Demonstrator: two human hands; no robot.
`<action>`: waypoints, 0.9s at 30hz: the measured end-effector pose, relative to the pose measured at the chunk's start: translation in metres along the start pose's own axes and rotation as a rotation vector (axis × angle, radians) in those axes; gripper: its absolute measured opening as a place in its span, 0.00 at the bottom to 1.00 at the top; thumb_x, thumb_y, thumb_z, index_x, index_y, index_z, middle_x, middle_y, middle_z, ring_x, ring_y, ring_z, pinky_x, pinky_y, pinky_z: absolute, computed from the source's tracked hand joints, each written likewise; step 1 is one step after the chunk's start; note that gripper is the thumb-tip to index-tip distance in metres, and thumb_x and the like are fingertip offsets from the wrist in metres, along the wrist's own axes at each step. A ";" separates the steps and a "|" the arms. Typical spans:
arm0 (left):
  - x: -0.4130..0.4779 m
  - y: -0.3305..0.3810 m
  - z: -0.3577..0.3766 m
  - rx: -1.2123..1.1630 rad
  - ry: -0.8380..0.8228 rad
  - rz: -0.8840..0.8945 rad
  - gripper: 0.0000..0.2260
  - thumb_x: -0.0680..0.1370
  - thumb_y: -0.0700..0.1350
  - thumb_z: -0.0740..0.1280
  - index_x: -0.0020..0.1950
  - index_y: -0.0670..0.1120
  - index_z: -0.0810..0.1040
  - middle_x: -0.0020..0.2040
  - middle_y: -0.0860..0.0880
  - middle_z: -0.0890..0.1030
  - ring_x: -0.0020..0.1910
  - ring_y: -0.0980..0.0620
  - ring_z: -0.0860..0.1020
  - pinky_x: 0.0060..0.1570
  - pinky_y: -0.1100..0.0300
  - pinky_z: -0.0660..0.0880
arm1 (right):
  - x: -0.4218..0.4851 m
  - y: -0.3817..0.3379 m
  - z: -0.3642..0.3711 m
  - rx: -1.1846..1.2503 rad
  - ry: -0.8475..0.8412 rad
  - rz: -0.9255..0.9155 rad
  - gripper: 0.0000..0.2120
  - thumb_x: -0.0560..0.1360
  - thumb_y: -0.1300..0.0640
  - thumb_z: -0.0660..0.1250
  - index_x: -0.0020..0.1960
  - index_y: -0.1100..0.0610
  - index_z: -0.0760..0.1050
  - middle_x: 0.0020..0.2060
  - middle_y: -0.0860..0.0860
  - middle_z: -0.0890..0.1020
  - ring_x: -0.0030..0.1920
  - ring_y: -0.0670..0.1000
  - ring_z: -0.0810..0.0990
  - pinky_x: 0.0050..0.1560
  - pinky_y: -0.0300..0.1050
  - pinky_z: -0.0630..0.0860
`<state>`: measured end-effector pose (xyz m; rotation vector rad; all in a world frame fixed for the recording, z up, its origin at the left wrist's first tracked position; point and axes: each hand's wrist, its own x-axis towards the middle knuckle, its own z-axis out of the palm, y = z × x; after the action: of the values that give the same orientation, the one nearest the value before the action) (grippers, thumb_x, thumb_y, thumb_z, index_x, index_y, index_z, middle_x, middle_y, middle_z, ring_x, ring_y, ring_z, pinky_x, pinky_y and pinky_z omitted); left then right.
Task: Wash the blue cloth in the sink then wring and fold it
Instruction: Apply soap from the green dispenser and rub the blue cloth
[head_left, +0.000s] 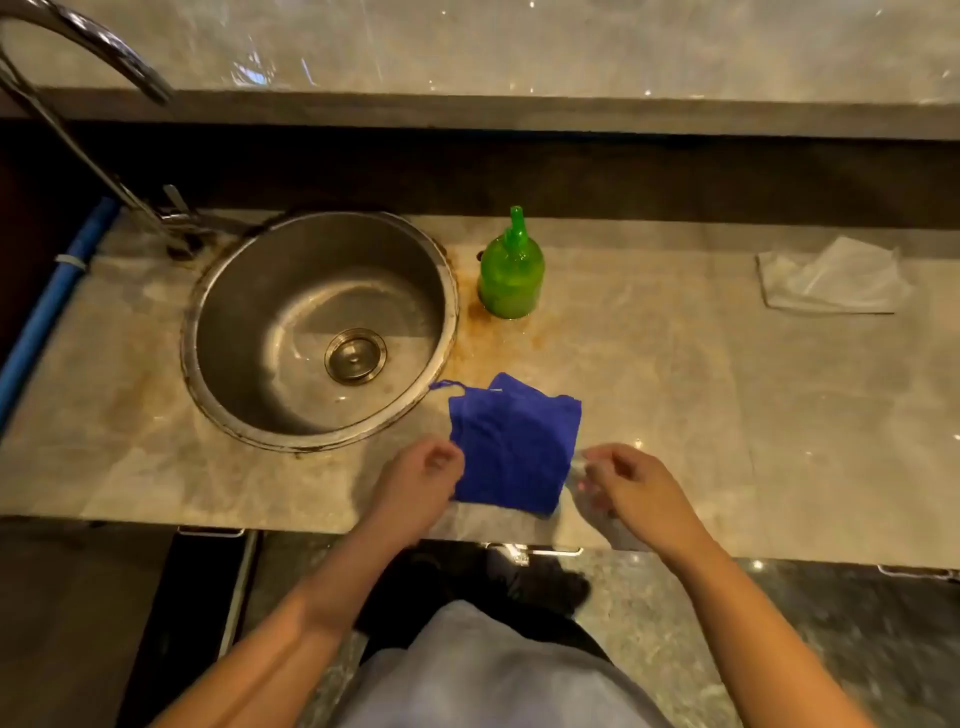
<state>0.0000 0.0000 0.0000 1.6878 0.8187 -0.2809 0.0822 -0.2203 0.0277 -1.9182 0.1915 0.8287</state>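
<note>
The blue cloth (511, 447) lies folded into a rough square on the marble counter, just right of the round steel sink (228, 415), with a thin loop sticking out at its top left corner. My left hand (421, 480) hovers at the cloth's left edge with fingers loosely curled, and I cannot tell if it touches the cloth. My right hand (626, 486) is just off the cloth's right edge, blurred, fingers curled and holding nothing. The sink bowl is empty, with its drain (356, 356) visible.
A curved tap (104, 130) stands at the sink's back left. A green spray bottle (510, 270) stands behind the cloth. A crumpled clear plastic bag (831, 280) lies far right. The counter's front edge (311, 522) runs just under my wrists. A blue pipe (52, 296) runs along the left.
</note>
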 end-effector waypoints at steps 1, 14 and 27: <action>0.010 0.006 0.008 0.129 0.091 0.037 0.03 0.78 0.46 0.68 0.50 0.51 0.79 0.46 0.52 0.81 0.46 0.53 0.80 0.49 0.54 0.78 | 0.011 -0.002 0.004 -0.166 0.077 -0.036 0.10 0.79 0.61 0.63 0.56 0.62 0.80 0.39 0.54 0.81 0.36 0.51 0.77 0.39 0.39 0.73; 0.038 0.029 0.059 0.480 0.312 -0.091 0.31 0.74 0.51 0.73 0.71 0.44 0.64 0.68 0.43 0.69 0.65 0.44 0.72 0.54 0.56 0.72 | 0.054 -0.009 0.058 -0.416 0.238 -0.017 0.23 0.72 0.58 0.69 0.65 0.60 0.67 0.55 0.57 0.75 0.54 0.59 0.77 0.50 0.51 0.78; 0.035 0.050 0.031 -0.625 -0.159 -0.277 0.15 0.77 0.45 0.70 0.61 0.41 0.79 0.58 0.40 0.83 0.57 0.42 0.81 0.58 0.47 0.77 | 0.054 -0.031 0.008 0.861 -0.353 0.246 0.18 0.76 0.59 0.66 0.64 0.65 0.78 0.53 0.60 0.85 0.53 0.57 0.83 0.59 0.51 0.77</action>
<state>0.0648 -0.0194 0.0088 0.9586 0.9049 -0.3044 0.1336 -0.1869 0.0148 -0.9394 0.4848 1.0177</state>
